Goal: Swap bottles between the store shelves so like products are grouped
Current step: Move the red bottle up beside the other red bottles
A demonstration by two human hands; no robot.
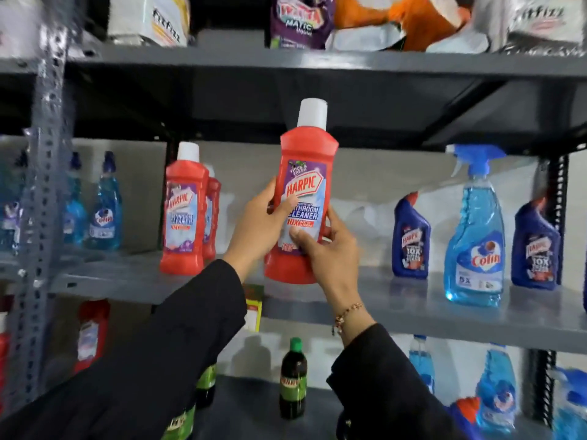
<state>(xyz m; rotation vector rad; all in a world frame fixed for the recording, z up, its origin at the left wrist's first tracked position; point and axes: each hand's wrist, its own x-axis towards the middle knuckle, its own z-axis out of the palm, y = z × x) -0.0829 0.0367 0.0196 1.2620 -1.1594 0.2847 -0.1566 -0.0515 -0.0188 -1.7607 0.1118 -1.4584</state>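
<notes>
A red Harpic bathroom cleaner bottle (305, 173) with a white cap is held upright in front of the middle shelf (413, 315). My left hand (260, 227) grips its left side and my right hand (327, 249) holds its lower right. Two more red Harpic bottles (184, 214) stand on the same shelf to the left. To the right on that shelf stand a blue Harpic bottle (410, 239), a blue Colin spray bottle (476, 236) and another blue Harpic bottle (536, 249).
Blue Colin bottles (104, 208) stand on the neighbouring shelf at far left, behind a grey slotted upright (44, 185). The lower shelf holds dark green-labelled bottles (293, 379), a red bottle (92, 335) and blue spray bottles (495, 389). Detergent packs (301, 20) fill the top shelf.
</notes>
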